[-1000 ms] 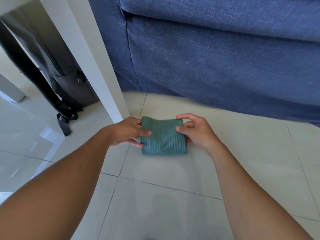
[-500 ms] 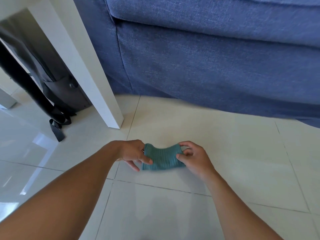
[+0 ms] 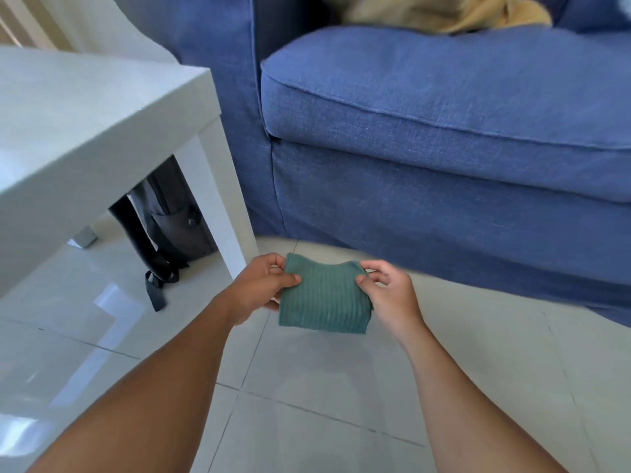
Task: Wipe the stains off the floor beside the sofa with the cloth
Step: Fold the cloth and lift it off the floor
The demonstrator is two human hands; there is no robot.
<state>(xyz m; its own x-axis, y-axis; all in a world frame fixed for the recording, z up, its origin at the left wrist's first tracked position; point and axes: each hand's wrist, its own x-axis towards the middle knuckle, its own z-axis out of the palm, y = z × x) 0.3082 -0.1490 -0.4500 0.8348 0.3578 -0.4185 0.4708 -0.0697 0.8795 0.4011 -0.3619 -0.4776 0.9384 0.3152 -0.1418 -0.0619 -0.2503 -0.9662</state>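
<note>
A folded green ribbed cloth (image 3: 324, 297) hangs between both hands, lifted off the pale tiled floor (image 3: 341, 387). My left hand (image 3: 263, 285) pinches its upper left corner with thumb on top. My right hand (image 3: 387, 291) pinches its upper right corner. The blue sofa (image 3: 426, 138) stands just behind the cloth, its front skirt reaching the floor. I see no distinct stain on the tiles; a faint dull patch lies below the cloth.
A white side table (image 3: 85, 131) stands at the left, its near leg (image 3: 218, 206) close to my left hand. A dark backpack (image 3: 170, 216) with straps leans under the table. A beige blanket (image 3: 437, 11) lies on the sofa seat.
Both hands have raised the cloth from the floor, and it now hangs in the air. My head has risen, bringing the table top and sofa seat into view.
</note>
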